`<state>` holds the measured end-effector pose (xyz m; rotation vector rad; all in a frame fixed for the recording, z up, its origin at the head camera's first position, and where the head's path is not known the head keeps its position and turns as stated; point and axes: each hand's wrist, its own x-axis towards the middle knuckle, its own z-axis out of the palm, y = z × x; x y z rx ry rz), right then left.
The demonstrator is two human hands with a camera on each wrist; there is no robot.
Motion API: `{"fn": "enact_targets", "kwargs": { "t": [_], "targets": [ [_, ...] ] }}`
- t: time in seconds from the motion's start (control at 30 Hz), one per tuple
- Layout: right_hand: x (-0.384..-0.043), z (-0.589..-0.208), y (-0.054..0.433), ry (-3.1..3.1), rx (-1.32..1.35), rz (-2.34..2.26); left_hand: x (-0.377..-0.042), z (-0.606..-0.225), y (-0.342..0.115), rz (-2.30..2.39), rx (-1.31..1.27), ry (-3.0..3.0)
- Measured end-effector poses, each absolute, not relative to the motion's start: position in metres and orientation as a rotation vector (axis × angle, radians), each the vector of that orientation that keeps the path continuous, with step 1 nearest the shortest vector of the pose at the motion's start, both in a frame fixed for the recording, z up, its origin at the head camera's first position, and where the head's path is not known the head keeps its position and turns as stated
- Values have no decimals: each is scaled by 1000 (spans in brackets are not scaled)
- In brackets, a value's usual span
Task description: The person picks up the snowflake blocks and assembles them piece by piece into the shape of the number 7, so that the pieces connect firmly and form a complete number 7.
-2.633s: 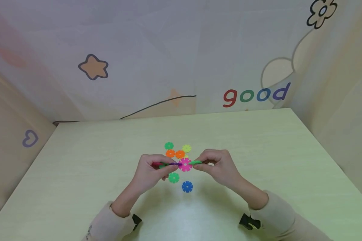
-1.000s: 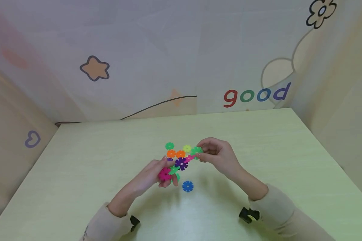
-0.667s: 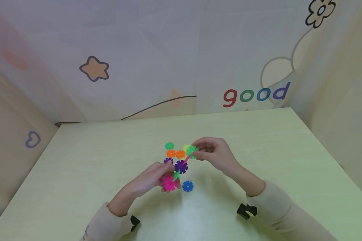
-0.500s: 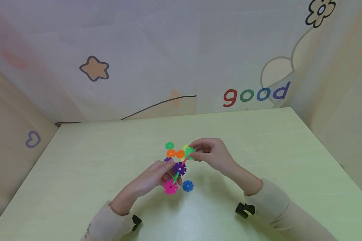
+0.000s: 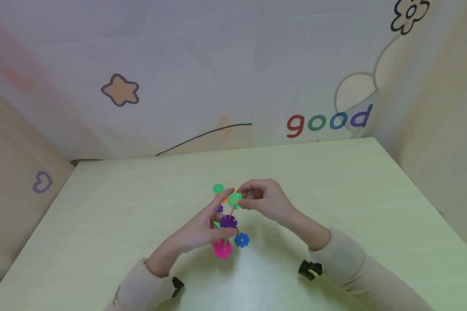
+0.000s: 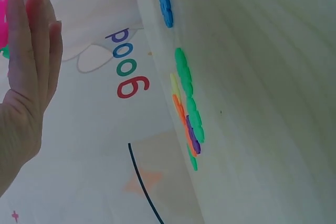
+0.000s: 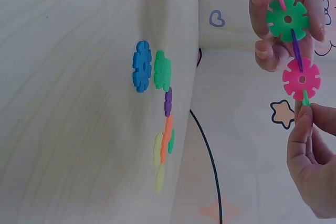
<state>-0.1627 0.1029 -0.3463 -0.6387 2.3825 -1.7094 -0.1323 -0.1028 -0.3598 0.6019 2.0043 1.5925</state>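
A chain of snowflake building discs hangs tilted between the hands. It has a green end disc (image 5: 235, 200), a pink one seen edge-on, a purple disc (image 5: 228, 221), another green one and a bright pink disc (image 5: 223, 249) at the bottom. My right hand (image 5: 264, 201) pinches the green end disc between thumb and fingertips. My left hand (image 5: 197, 231) spreads its thumb and index finger apart around the chain's middle, the other fingers behind it. In the right wrist view, slotted joints link a pink disc (image 7: 302, 78) and a green disc (image 7: 287, 19).
On the pale table (image 5: 315, 181) lies a loose blue disc (image 5: 242, 240) below the hands. A small green disc (image 5: 218, 188) lies at the back, with a purple disc (image 5: 219, 208) nearer. Orange and yellow discs (image 7: 158, 148) lie among them. A printed curtain (image 5: 187, 86) stands behind.
Both hands first held the chain level; it has since turned to hang downward from the right hand. The right hand moved left, and the left hand loosened its hold and spread its fingers.
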Motion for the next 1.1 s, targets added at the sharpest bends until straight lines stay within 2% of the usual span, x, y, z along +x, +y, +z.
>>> {"fn": "enact_targets", "kwargs": {
  "t": [0.43, 0.77, 1.1],
  "targets": [
    [-164, -345, 103, 2311, -560, -1775, -131, -362, -102, 1712, 566, 1991],
    [-172, -361, 114, 2384, -460, -1548, -132, -363, -115, 1792, 477, 2050],
    [-172, -384, 119, 2408, -626, -1259, -132, -363, -122, 1802, 442, 2057]
  ]
}}
